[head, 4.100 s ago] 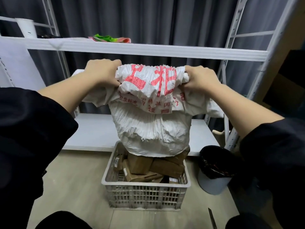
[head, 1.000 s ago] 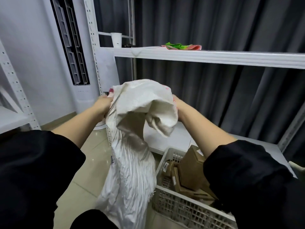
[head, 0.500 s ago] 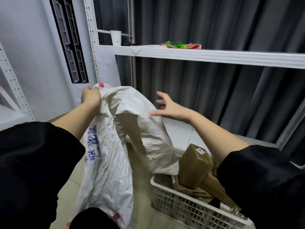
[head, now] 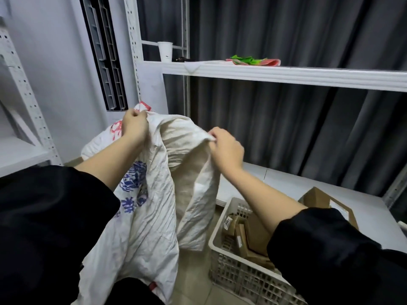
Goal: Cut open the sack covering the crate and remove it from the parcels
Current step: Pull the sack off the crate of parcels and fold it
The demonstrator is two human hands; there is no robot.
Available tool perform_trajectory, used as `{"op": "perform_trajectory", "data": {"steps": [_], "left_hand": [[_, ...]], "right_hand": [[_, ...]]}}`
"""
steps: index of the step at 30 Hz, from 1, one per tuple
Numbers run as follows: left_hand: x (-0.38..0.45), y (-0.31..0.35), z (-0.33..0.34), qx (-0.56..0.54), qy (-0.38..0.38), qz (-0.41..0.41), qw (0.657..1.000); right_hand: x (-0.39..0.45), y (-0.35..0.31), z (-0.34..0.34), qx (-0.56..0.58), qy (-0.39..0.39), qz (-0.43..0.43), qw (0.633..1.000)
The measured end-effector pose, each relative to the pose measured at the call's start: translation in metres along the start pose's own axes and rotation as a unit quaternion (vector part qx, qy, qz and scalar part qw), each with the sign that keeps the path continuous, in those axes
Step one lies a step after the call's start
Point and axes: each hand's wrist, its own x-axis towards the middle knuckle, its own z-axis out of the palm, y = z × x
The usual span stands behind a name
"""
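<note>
Nearest the camera: black sleeves on both forearms. The sack, white woven with blue and red print, hangs crumpled in front of the person, clear of the crate and to its left, lower end down by the floor. Left hand grips the sack's upper edge in a closed fist. Right hand pinches another part of the upper edge, fingers curled around the fabric; the sack's mouth sags open between the two hands. Crate, pale plastic lattice, sits on the floor at lower right, uncovered. Brown cardboard parcels lie piled inside it. Behind: white metal shelf carrying a paper cup and a green-and-pink item. Dark curtain at the back.
</note>
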Motion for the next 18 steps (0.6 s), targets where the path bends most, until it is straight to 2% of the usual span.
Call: {"op": "perform_trajectory", "data": {"steps": [2,3,6,8,9,11,14,15,16,18], "left_hand": [[-0.003,-0.007,-0.004,0.025,-0.002,-0.001,1.000],[-0.007,-0.011,-0.004,0.041,-0.009,-0.004,0.999],[-0.013,-0.021,0.002,0.041,-0.013,-0.018,0.999],[-0.014,-0.023,0.006,0.047,-0.001,-0.038,0.998],[-0.016,-0.024,0.009,0.050,0.006,-0.041,0.998],[-0.019,-0.023,0.016,0.044,0.007,-0.042,0.998],[-0.027,-0.021,0.024,0.038,0.001,-0.024,0.999],[-0.028,-0.020,0.025,0.029,-0.002,-0.023,0.999],[-0.029,-0.019,0.026,0.027,0.000,-0.020,0.999],[-0.028,-0.020,0.022,0.028,-0.002,-0.025,0.999]], "right_hand": [[0.017,0.020,-0.004,0.051,0.006,0.159,0.986],[0.020,0.029,-0.005,0.057,0.023,0.207,0.976],[0.017,0.047,-0.004,0.062,0.070,0.269,0.959],[0.014,0.045,0.003,0.169,0.035,0.308,0.936],[0.014,0.040,0.007,0.260,0.003,0.325,0.909],[0.009,0.028,0.013,0.390,-0.077,0.343,0.851],[0.003,0.016,0.016,0.395,-0.229,0.308,0.834],[0.002,0.015,0.016,0.392,-0.255,0.296,0.833],[0.004,0.015,0.019,0.397,-0.252,0.285,0.835],[0.009,0.009,0.018,0.416,-0.189,0.276,0.846]]}}
